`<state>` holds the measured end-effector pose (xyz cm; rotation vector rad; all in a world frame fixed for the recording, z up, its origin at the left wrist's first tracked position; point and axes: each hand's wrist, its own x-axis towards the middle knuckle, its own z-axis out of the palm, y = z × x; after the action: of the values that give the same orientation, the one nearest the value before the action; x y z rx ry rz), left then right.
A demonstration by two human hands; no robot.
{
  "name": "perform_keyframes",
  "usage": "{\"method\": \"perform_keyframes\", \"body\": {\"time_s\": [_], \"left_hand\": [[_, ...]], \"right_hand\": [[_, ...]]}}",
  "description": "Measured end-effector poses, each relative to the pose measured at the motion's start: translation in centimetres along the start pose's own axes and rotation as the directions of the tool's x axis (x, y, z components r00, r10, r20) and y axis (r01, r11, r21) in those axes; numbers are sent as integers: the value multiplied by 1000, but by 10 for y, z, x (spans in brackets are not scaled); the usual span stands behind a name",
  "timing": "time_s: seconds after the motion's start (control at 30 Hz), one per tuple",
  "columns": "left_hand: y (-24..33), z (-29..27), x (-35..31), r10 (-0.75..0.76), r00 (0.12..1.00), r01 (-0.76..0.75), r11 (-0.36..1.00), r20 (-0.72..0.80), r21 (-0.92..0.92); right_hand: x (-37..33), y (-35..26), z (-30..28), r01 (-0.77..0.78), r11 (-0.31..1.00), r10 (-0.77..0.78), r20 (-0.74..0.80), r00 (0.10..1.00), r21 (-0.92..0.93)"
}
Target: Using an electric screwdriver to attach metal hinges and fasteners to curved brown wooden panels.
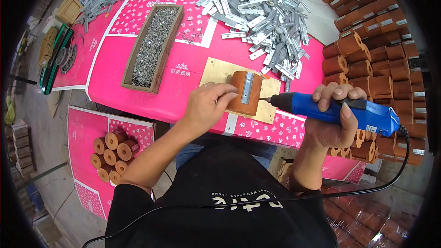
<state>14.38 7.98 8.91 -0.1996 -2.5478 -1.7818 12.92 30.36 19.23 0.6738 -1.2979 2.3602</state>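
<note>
A reddish-brown wooden block [253, 105] with a rounded top rests on a gold-coloured board [268, 114]. A grey metal strip [246, 88] with holes lies along its top. At the block's left side is my left hand [206, 103], thumb and forefinger pinched together; whatever is between the fingertips is hidden or too small to make out. My right hand [333, 119] is wrapped around a blue electric screwdriver [303, 104] with a black nose. The tool lies nearly level, its thin bit pointing left at the block's right side. Whether the bit touches the block I cannot tell.
A long wooden box [130, 66] of screws stands left on the pink-covered table [183, 94]. Loose metal strips [271, 23] are heaped at the back. Brown wooden pieces [390, 64] are stacked right; several round ones [110, 156] sit lower left. The screwdriver's black cord [294, 197] crosses my front.
</note>
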Motion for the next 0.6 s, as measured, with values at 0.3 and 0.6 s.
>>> {"method": "perform_keyframes", "body": {"time_s": [0.3, 0.6], "left_hand": [[-6, 16, -9, 444, 884, -434, 896, -145, 101], [-6, 20, -11, 313, 939, -328, 939, -142, -100]], "right_hand": [[12, 8, 24, -83, 993, 78, 61, 995, 78], [17, 13, 26, -145, 984, 138, 73, 988, 104]]}}
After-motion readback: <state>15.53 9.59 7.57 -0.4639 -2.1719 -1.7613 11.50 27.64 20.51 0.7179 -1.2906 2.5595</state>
